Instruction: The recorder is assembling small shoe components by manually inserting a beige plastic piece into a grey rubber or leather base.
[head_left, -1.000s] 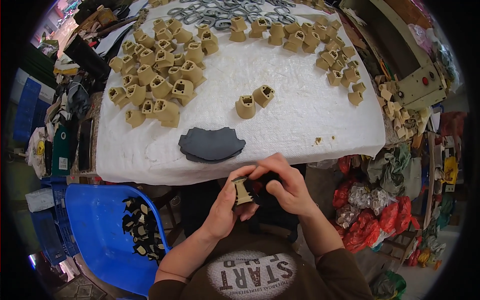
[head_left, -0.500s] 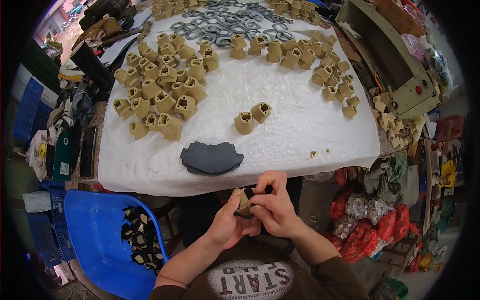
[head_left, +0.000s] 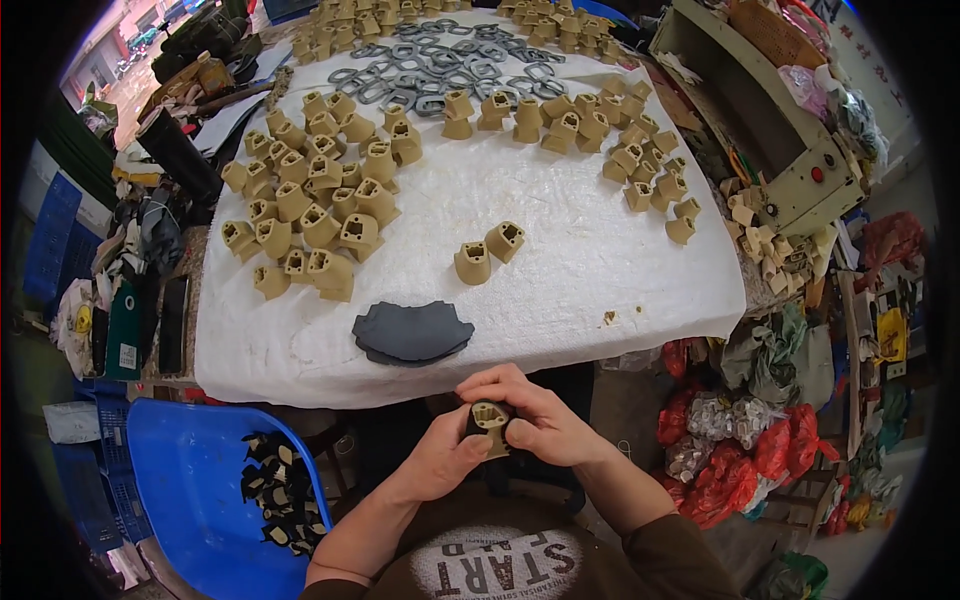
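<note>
A tan block heel (head_left: 490, 416) with a hollow top is held over my lap, just off the table's near edge. Dark covering material shows along its sides. My left hand (head_left: 438, 458) grips it from the left, thumb on the near face. Closed around the other side is my right hand (head_left: 548, 422), its thumb against the heel and its fingers curved over the far side. On the table ahead lies a small stack of dark grey curved sheet pieces (head_left: 412, 333). Two loose tan heels (head_left: 473, 263) stand beyond it.
Many tan heels (head_left: 320, 228) crowd the white-covered table (head_left: 560, 320) at left, right and back. Grey ring-shaped pieces (head_left: 485, 68) lie at the far middle. A blue tub (head_left: 180, 490) at lower left holds dark-covered pieces. A metal machine box (head_left: 740, 100) stands at right, red bags (head_left: 715, 480) below.
Both hands have closed in around the heel, which has turned so its hollow top faces up. My right fingers have come down from their raised pinch. The whole view has shifted slightly.
</note>
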